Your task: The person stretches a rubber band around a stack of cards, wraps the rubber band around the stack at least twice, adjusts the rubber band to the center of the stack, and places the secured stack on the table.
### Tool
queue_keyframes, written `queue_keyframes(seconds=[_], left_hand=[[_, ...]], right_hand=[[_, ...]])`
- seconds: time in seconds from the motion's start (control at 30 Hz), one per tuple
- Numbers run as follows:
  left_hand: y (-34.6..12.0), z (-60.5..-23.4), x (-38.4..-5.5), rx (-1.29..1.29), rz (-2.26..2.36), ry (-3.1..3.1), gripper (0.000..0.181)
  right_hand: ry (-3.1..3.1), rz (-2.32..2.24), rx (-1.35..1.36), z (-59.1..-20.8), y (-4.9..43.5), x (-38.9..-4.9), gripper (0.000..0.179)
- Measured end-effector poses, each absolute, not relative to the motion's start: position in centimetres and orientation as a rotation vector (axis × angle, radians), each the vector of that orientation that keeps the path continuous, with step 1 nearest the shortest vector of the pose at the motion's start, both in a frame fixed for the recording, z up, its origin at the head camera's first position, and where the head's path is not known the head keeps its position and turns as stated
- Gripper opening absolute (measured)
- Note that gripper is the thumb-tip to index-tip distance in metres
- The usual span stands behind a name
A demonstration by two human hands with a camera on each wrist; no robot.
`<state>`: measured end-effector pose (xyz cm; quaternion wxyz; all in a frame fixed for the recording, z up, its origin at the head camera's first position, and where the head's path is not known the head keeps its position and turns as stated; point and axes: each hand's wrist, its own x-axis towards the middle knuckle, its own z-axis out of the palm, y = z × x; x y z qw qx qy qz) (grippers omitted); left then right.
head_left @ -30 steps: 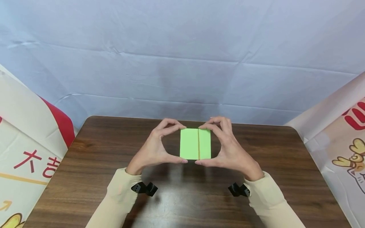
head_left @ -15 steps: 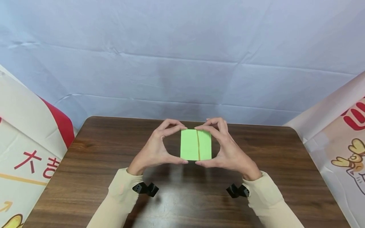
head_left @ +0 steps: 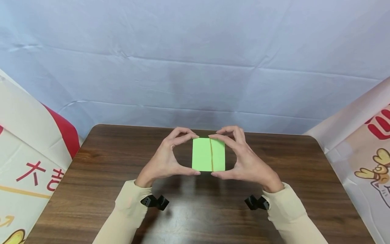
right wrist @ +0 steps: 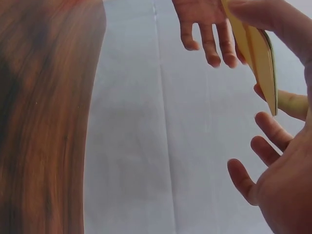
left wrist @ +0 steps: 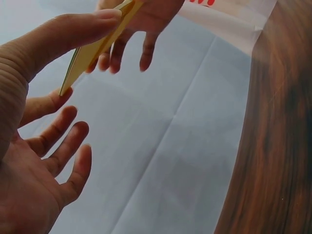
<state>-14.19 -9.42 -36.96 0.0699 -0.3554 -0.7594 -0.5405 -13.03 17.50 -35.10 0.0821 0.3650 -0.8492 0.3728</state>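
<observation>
A thin, bright green square paper pad (head_left: 201,155) is held up above the table, with a tan rubber band (head_left: 211,156) running across it right of its middle. My left hand (head_left: 163,162) pinches the pad's left part, thumb on the near edge and index finger on the far edge. My right hand (head_left: 248,162) pinches it the same way, its thumb and index fingertips right at the two ends of the band. The band bows slightly. Seen edge-on in the left wrist view, the pad (left wrist: 90,56) looks yellowish; in the right wrist view the band (right wrist: 251,44) crosses it.
Below the hands lies a dark wooden table (head_left: 195,217) with rounded far corners. A pale blue cloth (head_left: 195,67) hangs behind it. Printed cloths (head_left: 27,145) with red characters and cartoon drawings flank both sides. Each wrist carries a small black camera (head_left: 155,202).
My right index fingertip has shifted a little left along the far edge. The band's far end has moved left with it, so the band, straight before, now slants and bows.
</observation>
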Motion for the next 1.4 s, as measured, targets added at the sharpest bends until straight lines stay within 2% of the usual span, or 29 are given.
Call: queue_keyframes(seconds=[0.87,1.4], left_hand=[[-8.90,-36.97,-14.22,-1.061,-1.643,-2.267,0.080],[-8.94,-37.13,-14.28,-1.081,-1.601,-2.277,0.081]], right_hand=[[-2.524,1.059,0.981,-35.20,16.93,-13.00,0.093],[-2.434,1.112,1.096,-35.44,16.63,-13.21,0.091]])
